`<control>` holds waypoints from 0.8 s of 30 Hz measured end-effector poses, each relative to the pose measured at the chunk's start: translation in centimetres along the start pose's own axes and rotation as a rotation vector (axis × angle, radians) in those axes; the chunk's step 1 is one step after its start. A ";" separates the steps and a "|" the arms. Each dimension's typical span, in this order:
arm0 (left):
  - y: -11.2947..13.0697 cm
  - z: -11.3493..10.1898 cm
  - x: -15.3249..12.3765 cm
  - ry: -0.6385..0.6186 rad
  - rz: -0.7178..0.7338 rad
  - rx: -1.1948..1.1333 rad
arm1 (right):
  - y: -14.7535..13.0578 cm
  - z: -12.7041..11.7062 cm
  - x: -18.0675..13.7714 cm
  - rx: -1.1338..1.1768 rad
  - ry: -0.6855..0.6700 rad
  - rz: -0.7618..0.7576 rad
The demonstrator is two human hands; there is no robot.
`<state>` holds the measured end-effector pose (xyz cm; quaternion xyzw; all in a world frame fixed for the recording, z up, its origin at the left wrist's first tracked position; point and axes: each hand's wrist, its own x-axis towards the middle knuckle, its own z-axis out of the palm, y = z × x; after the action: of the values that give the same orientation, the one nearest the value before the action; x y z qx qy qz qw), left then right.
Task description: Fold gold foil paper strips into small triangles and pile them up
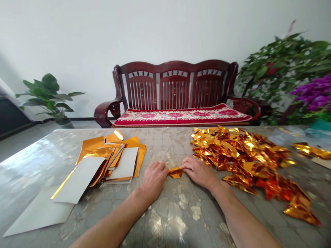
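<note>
A small folded piece of gold foil paper [175, 172] lies on the table [176, 210] between my two hands. My left hand [154, 179] pinches its left end with curled fingers. My right hand [198, 171] pinches its right end, fingers pressed together. Left of my hands lies a stack of flat gold foil sheets [113, 156], some turned white side up. Right of my hands spreads a heap of folded gold foil pieces [248, 158].
Two white-backed sheets [41, 210] lie at the table's near left. More gold foil [311, 150] sits at the far right edge. Behind the table stand a dark wooden bench with a red cushion [178, 100], a potted plant [48, 94] and flowering plants [292, 72].
</note>
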<state>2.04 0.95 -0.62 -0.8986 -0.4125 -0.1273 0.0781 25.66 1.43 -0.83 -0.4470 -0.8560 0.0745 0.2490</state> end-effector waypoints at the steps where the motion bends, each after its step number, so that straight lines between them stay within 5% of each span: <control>1: 0.1 -0.1 -0.2 -0.008 0.010 0.006 | -0.1 -0.1 -0.1 0.007 -0.004 -0.001; 8: 0.7 -1.3 -0.8 -0.030 0.014 -0.029 | -1.0 -0.4 0.1 0.054 -0.010 0.120; 17: 0.3 -1.4 1.0 -0.110 -0.265 -0.253 | -1.2 0.0 0.6 0.000 -0.026 0.220; 24: -0.5 -1.7 1.2 -0.176 -0.266 -0.242 | -1.6 -0.8 0.6 0.003 -0.077 0.205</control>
<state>2.17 1.72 1.33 -0.8467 -0.5145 -0.1062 -0.0843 24.56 0.89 0.66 -0.5286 -0.8146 0.1179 0.2078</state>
